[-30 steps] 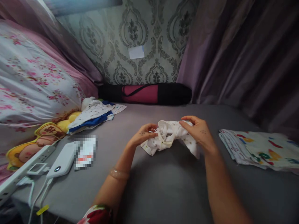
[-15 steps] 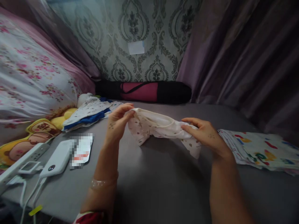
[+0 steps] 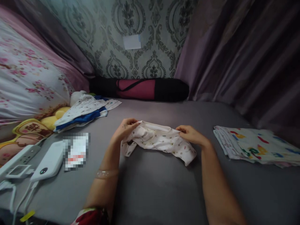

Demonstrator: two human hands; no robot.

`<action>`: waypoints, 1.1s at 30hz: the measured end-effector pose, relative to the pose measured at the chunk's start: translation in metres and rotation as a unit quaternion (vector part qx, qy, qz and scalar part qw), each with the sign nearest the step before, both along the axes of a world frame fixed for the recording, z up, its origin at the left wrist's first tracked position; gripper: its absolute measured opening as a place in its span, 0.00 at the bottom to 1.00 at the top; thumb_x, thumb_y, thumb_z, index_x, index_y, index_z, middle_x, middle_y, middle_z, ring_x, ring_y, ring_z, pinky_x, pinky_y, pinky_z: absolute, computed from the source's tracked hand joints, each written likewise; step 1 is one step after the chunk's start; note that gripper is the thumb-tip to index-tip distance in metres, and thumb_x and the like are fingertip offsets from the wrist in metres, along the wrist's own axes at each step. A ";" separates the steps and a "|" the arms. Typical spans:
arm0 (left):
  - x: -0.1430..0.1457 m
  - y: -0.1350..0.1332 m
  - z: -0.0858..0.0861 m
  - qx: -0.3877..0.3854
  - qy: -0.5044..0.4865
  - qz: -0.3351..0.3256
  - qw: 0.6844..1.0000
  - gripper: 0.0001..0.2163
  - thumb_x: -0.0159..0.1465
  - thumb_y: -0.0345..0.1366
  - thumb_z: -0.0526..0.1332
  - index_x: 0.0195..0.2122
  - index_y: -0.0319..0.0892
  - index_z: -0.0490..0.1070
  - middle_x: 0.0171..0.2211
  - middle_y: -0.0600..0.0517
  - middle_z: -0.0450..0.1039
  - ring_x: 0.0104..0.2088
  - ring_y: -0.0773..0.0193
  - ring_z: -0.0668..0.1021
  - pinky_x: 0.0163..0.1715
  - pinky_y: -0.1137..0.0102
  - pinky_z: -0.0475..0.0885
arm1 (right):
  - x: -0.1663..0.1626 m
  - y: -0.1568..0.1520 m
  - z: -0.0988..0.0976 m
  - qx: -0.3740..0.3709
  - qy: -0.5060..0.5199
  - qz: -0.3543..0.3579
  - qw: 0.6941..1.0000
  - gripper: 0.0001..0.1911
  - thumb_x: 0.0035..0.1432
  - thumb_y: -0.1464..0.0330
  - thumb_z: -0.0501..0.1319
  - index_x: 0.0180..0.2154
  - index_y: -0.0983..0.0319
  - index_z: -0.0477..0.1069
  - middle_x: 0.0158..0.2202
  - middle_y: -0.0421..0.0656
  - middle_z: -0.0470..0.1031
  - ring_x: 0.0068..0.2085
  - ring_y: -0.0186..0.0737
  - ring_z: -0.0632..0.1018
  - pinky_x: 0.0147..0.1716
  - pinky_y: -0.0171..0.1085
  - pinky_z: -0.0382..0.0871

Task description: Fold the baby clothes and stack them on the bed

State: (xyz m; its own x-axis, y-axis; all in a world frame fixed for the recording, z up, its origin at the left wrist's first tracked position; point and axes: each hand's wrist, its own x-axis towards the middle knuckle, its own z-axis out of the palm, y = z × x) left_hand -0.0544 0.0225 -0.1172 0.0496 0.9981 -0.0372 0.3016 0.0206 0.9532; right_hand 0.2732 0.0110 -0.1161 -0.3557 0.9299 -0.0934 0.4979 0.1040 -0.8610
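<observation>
A small white long-sleeved baby top (image 3: 159, 139) with a scattered print is stretched between my two hands, low over the grey sheet (image 3: 154, 184). My left hand (image 3: 125, 128) pinches it at one shoulder, beside the neckline. At the opposite shoulder my right hand (image 3: 190, 135) grips the cloth between thumb and fingers. The neck opening faces away from me, and the sleeves hang down at both sides toward me. Whether the body of the top touches the sheet, I cannot tell.
Folded printed cloths (image 3: 255, 145) lie stacked on the right. Loose clothes (image 3: 79, 112) are heaped on the left, near a yellow plush (image 3: 30, 129). Closer in are a white power bank (image 3: 48, 161), cables and a power strip (image 3: 21, 159). A black and maroon roll bag (image 3: 138, 89) lies along the wall.
Both hands have lowered the top toward the sheet and nearer to me. Its front has spread out flatter, with the sleeves now further apart. The view has shifted slightly.
</observation>
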 end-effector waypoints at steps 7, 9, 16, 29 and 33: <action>-0.001 -0.005 0.003 -0.030 -0.014 -0.030 0.999 0.20 0.49 0.51 0.68 0.32 0.38 0.73 0.26 0.53 0.71 0.25 0.68 0.71 0.24 0.75 0.63 | -0.009 0.007 -0.012 0.045 -0.040 0.023 0.998 0.11 0.47 0.70 0.57 0.35 0.62 0.72 0.35 0.43 0.76 0.36 0.39 0.75 0.36 0.35 0.67; 0.000 -0.006 0.005 -0.034 -0.027 -0.035 0.998 0.19 0.49 0.51 0.68 0.32 0.39 0.72 0.25 0.54 0.71 0.25 0.68 0.71 0.24 0.75 0.63 | -0.012 0.006 -0.010 0.048 -0.035 0.024 0.998 0.13 0.50 0.67 0.60 0.39 0.61 0.73 0.40 0.44 0.77 0.41 0.41 0.75 0.41 0.37 0.67; 0.005 -0.013 0.020 -0.010 -0.050 -0.020 0.999 0.18 0.48 0.48 0.70 0.30 0.39 0.71 0.24 0.56 0.68 0.24 0.71 0.68 0.23 0.76 0.61 | -0.022 0.004 -0.004 0.082 -0.021 -0.005 0.996 0.13 0.51 0.58 0.63 0.33 0.61 0.74 0.30 0.40 0.74 0.33 0.37 0.72 0.32 0.35 0.64; 0.001 -0.012 0.020 0.024 -0.049 -0.027 0.998 0.15 0.49 0.46 0.70 0.27 0.40 0.71 0.24 0.55 0.69 0.24 0.70 0.69 0.24 0.75 0.63 | -0.032 -0.003 0.011 0.086 0.028 -0.005 0.996 0.13 0.52 0.57 0.64 0.32 0.61 0.74 0.28 0.39 0.73 0.29 0.35 0.71 0.29 0.34 0.62; -0.001 -0.013 0.021 0.022 -0.031 -0.025 0.999 0.16 0.49 0.48 0.69 0.27 0.40 0.73 0.24 0.54 0.71 0.24 0.69 0.70 0.24 0.74 0.64 | -0.030 -0.003 0.011 0.086 0.028 -0.019 0.996 0.16 0.53 0.55 0.62 0.32 0.61 0.76 0.30 0.41 0.76 0.32 0.38 0.73 0.32 0.35 0.64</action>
State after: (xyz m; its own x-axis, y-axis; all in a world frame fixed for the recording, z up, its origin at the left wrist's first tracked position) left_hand -0.0559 0.0098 -0.0959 0.1011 0.9948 0.0105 0.2409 -0.0347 0.9699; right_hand 0.2427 0.0083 -0.1056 -0.3205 0.9432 0.0875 0.4563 0.2347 -0.8583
